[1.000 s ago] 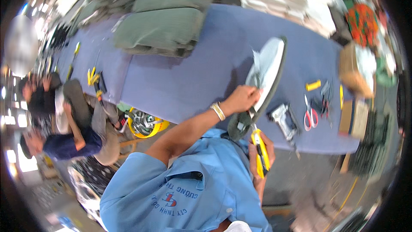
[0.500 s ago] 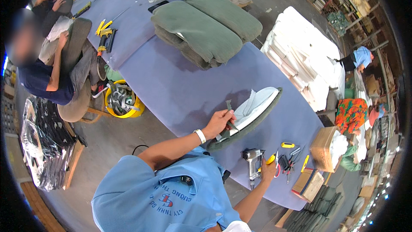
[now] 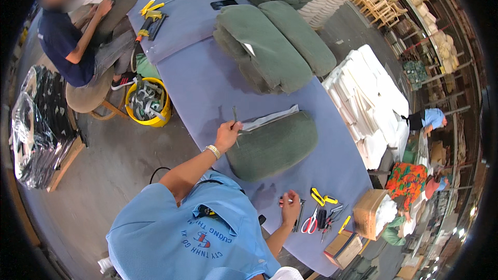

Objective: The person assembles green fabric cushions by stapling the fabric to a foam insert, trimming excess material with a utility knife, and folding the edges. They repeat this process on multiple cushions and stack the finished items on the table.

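Note:
A padded dark green cushion (image 3: 275,148) lies on the blue-covered table, a pale strip of its lining showing along the far edge. At the cushion's left end, my left hand (image 3: 226,136) is closed on a narrow green fabric strip (image 3: 234,111), whose ends stick out above and below the fingers. My right hand (image 3: 290,207) is curled around a staple gun (image 3: 299,217) near the table's front edge; the hand hides most of the tool. Just right of it lie a yellow utility knife (image 3: 317,196), red-handled scissors (image 3: 309,224) and dark pliers (image 3: 322,219).
Stacked green cushions (image 3: 275,46) stand farther back. White foam pieces (image 3: 363,103) are piled off the right side. A yellow bucket of scraps (image 3: 167,109) sits on the floor at left, near a seated co-worker (image 3: 72,46). Cardboard boxes (image 3: 369,212) stand at the right.
My right hand has let go of the yellow knife and moved onto the staple gun. The cushion now lies with its green face up. My left hand still holds the strip.

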The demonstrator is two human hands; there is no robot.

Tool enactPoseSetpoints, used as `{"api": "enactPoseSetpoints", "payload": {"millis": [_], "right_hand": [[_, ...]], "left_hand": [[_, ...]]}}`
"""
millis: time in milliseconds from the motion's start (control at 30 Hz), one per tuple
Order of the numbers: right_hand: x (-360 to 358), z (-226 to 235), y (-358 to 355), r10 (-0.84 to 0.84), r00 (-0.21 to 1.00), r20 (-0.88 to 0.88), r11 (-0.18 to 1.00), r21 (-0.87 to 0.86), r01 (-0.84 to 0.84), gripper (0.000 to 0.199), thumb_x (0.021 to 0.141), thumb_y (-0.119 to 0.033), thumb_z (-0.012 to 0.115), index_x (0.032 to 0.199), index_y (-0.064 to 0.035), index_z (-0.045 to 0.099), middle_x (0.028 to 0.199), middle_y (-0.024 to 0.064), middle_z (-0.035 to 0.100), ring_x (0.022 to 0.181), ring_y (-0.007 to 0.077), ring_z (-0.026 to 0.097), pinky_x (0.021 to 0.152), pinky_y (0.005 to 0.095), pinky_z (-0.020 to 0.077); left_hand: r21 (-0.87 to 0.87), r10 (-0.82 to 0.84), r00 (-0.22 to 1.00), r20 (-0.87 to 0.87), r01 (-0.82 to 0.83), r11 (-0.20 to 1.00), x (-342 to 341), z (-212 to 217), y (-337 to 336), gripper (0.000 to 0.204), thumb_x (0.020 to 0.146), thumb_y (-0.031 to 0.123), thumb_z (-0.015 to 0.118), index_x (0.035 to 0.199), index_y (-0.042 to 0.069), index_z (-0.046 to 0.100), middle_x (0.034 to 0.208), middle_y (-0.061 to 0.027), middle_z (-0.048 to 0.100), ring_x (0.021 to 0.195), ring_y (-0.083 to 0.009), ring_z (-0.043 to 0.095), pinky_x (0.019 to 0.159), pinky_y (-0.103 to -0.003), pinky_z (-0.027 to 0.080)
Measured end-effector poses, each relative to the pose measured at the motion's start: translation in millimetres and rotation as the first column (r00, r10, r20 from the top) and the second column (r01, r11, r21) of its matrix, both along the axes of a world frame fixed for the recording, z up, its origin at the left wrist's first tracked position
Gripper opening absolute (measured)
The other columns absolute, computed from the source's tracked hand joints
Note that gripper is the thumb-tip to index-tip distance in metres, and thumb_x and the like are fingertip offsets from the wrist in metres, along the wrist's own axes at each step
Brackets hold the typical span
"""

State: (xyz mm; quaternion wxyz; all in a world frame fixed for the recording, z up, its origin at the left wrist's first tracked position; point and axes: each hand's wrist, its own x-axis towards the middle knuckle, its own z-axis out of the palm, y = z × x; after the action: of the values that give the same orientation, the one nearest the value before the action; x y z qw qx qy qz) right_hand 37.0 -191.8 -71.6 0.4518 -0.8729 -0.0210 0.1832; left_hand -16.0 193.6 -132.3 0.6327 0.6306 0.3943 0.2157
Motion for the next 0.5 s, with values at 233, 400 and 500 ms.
{"api": "enactPoseSetpoints", "payload": {"millis": [233, 400, 500], "right_hand": [[-9.9, -11.6, 15.7, 0.129, 0.988, -0.089, 0.992, 0.006, -0.129, 0.039, 0.097, -0.022, 0.071, 0.129, -0.002, 0.06, 0.106, 0.0111, 0.069, 0.076, 0.016, 0.068, 0.064, 0.0276, 0.0542], [-3.4, 7.6, 40.3, 0.237, 0.969, -0.075, 0.969, -0.047, -0.241, 0.04, 0.098, -0.024, 0.071, 0.129, -0.0019, 0.061, 0.111, 0.0116, 0.068, 0.077, 0.0155, 0.068, 0.066, 0.0281, 0.0543], [-4.2, 7.7, 50.6, 0.293, 0.953, -0.081, 0.954, -0.047, -0.298, 0.041, 0.098, -0.025, 0.07, 0.131, -0.0023, 0.06, 0.113, 0.0114, 0.068, 0.08, 0.0155, 0.068, 0.067, 0.0284, 0.0548]], "left_hand": [[0.038, -0.108, 0.951, -0.29, 0.124, 0.992, -50.4, -0.2, -13.1, 0.038, 0.098, 0.039, 0.062, 0.095, 0.002, 0.07, 0.085, -0.0227, 0.069, 0.082, -0.0407, 0.068, 0.074, -0.049, 0.052], [0.148, -0.193, 0.928, -0.32, 0.25, 0.957, -34.7, -7.5, -2.5, 0.036, 0.098, 0.037, 0.063, 0.1, 0.002, 0.071, 0.085, -0.0218, 0.071, 0.079, -0.0397, 0.069, 0.071, -0.049, 0.052], [0.23, -0.195, 0.927, -0.319, 0.276, 0.933, -22.7, 6.3, -5.4, 0.032, 0.097, 0.033, 0.064, 0.096, 0.002, 0.072, 0.087, -0.0235, 0.07, 0.083, -0.0425, 0.069, 0.071, -0.051, 0.052]]}}
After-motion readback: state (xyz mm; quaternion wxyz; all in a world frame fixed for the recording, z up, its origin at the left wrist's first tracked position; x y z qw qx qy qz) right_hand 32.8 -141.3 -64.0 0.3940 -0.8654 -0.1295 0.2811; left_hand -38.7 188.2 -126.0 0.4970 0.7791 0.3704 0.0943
